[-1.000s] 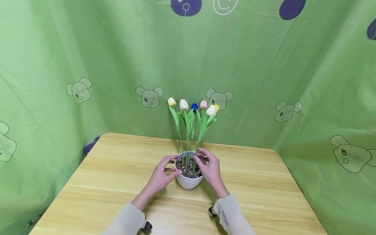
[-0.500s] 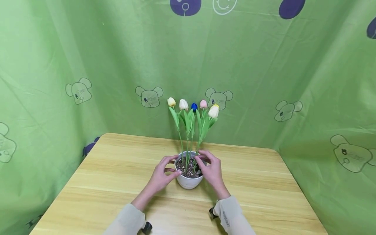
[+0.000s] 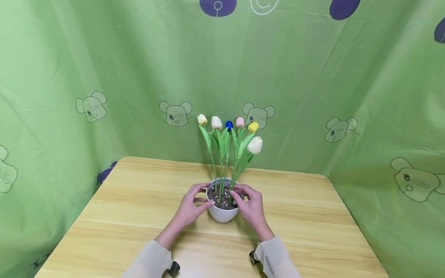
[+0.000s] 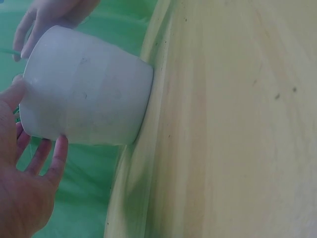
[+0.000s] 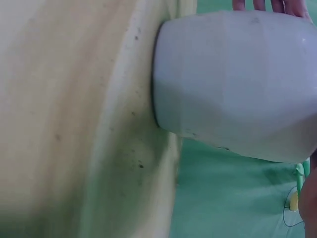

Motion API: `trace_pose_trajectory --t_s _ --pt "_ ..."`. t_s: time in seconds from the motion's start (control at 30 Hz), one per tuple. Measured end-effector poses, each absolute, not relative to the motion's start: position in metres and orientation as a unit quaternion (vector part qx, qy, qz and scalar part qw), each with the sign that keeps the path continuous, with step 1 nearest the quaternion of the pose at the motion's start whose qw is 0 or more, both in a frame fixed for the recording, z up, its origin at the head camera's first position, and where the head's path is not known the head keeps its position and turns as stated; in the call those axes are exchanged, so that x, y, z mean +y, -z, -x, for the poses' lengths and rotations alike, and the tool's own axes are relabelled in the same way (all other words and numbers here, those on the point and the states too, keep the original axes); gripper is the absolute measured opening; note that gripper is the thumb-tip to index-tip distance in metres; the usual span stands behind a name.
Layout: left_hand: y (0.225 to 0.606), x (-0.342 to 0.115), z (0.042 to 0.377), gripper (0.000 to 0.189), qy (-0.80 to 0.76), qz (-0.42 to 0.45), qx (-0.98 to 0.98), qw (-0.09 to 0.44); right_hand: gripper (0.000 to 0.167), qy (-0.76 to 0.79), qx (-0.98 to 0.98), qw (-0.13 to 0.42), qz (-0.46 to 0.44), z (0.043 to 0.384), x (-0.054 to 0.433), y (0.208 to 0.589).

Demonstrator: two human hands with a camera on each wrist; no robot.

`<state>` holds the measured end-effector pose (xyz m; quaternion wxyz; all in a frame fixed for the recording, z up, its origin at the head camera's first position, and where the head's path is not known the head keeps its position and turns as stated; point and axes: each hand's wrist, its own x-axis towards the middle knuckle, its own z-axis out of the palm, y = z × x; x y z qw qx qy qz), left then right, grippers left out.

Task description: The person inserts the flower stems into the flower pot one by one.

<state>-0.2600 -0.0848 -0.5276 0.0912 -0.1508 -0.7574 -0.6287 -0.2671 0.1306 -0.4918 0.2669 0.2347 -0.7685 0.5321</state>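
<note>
A white flower pot (image 3: 223, 216) filled with dark, speckled soil (image 3: 217, 196) stands upright on the table. My left hand (image 3: 189, 205) holds its left side, thumb at the near rim and fingers along the outer wall; in the left wrist view those fingers (image 4: 58, 158) touch the pot (image 4: 91, 89). Over the pot's right rim, my right hand (image 3: 253, 205) pinches the stem of a white tulip (image 3: 255, 145) low down, close to the soil. That bloom leans right, below a yellow tulip (image 3: 253, 126). Pink (image 3: 240, 122), blue, white and pale yellow tulips rise from the soil further left.
The wooden table (image 3: 139, 216) has rounded far corners. Behind it and at both sides hangs a green curtain (image 3: 139, 69) printed with bear faces. The tulip blooms stand in front of the back curtain. A black strap piece (image 3: 174, 269) shows at the left sleeve.
The white tulip in my right hand has tilted right and downward, uncovering the yellow bloom behind it. My right hand has shifted slightly down and right. The left hand stays on the pot.
</note>
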Motion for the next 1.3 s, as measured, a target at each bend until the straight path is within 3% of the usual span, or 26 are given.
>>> trace_pose_trajectory --t_s 0.23,0.83,1.3 --pt "0.525 -0.085 0.258 0.064 0.623 0.152 -0.761 0.102 0.018 -0.526 -0.745 0.295 -0.284 0.260 0.126 0.495" --pt "0.520 -0.084 0.256 0.063 0.632 0.150 -0.754 0.097 0.017 -0.572 -0.704 0.326 -0.267 0.270 0.135 0.500" --pt "0.541 -0.091 0.272 0.066 0.634 0.164 -0.751 0.084 0.025 -0.463 -0.733 0.366 -0.339 0.266 0.139 0.519"
